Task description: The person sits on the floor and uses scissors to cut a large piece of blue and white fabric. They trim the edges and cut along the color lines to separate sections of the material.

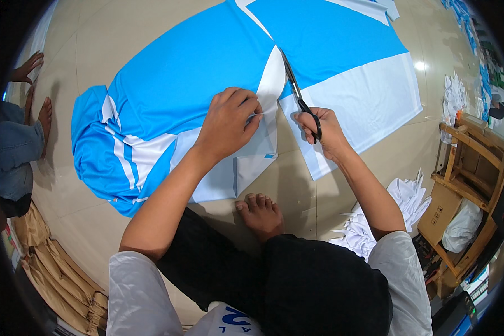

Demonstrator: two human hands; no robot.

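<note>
A large blue-and-white fabric sheet (pixel 179 73) lies spread over the floor, with a slit running up through it. In my right hand (pixel 329 134) are black-handled scissors (pixel 294 84), their blades pointing away from me into the slit. The blade tips lie against the blue cloth by a narrow white strip. My left hand (pixel 227 123) pinches the fabric's edge left of the slit, its fingers curled. Right of the scissors, a blue-and-white panel (pixel 358 89) lies flat. Bunched blue-and-white cloth (pixel 103 151) is heaped at the left end.
White fabric scraps (pixel 361 229) lie by my right elbow, and more scraps (pixel 455 101) farther right. A wooden frame (pixel 476 145) with a cardboard box (pixel 439 215) stands at the right. Another person's bare foot (pixel 45 126) is at the left, near brown cloth (pixel 56 263).
</note>
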